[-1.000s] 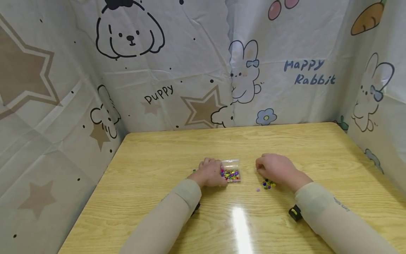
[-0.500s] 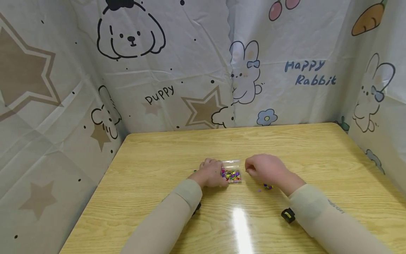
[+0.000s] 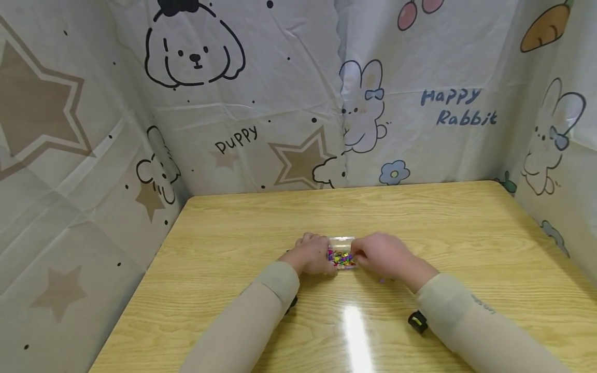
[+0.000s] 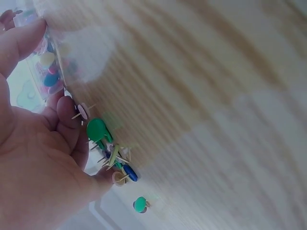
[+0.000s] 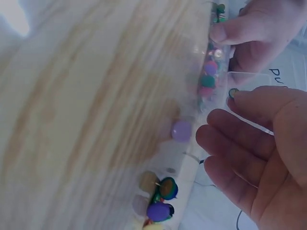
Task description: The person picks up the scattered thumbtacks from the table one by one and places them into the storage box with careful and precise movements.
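Observation:
A small clear plastic box with its lid raised holds many colourful thumbtacks. My left hand grips the box from its left side, thumb at the near edge. At the box's right edge is my right hand, which pinches a thumbtack between thumb and forefinger. Its other fingers are loosely bent. Some loose tacks, one a big green thumbtack, lie beside the left hand's fingers.
On the table, right of the box, lie a single purple thumbtack and a small pile of tacks, mostly hidden under the right hand in the head view. A printed cloth hangs behind the wooden table.
My right hand has moved left from above the loose pile to the box's right edge. The left hand stays on the box.

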### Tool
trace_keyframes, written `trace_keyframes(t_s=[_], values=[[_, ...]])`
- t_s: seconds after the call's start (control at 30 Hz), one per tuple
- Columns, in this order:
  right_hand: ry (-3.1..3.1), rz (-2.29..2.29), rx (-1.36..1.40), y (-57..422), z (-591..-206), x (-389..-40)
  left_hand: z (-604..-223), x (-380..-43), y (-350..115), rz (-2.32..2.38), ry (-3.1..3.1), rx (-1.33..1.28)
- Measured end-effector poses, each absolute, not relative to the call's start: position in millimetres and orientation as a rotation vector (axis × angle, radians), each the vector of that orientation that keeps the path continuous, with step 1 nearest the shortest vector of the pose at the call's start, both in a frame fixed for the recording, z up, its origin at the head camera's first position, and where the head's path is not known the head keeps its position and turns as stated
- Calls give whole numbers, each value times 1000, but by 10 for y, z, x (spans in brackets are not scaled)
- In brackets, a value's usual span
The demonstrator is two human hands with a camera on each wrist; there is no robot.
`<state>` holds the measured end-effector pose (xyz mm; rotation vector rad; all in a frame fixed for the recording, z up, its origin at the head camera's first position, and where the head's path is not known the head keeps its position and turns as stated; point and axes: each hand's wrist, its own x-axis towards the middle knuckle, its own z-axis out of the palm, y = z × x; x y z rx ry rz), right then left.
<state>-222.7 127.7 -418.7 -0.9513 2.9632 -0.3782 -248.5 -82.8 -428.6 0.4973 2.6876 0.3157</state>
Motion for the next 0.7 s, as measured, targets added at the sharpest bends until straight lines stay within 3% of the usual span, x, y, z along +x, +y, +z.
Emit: trace_keyframes(t_s=[0.7], values=[[2997, -303, -875, 1170, -4307, -2310, -4297, -2467, -822, 251, 2707, 542]])
